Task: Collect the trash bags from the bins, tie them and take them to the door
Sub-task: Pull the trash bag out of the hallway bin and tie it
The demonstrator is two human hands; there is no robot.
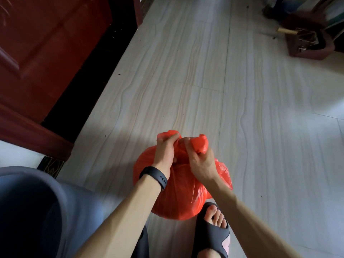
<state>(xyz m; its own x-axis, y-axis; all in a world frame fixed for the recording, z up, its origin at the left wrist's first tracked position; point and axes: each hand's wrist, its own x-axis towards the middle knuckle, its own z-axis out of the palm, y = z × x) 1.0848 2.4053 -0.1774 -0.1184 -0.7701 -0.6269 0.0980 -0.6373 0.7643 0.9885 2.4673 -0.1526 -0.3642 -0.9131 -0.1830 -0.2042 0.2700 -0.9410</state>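
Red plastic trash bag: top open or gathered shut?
Gathered shut: left hand and right hand each grip a bunched end of the red plastic trash bag. Knotted: cannot tell.

Maroon dustpan [310, 43] on pale floor [204, 71]; grey sandal [212, 233].

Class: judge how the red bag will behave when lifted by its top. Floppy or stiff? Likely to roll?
Probably floppy: the bag is thin, creased film, bunched in the left hand and right hand. Its bulging body suggests it would sag, not roll.
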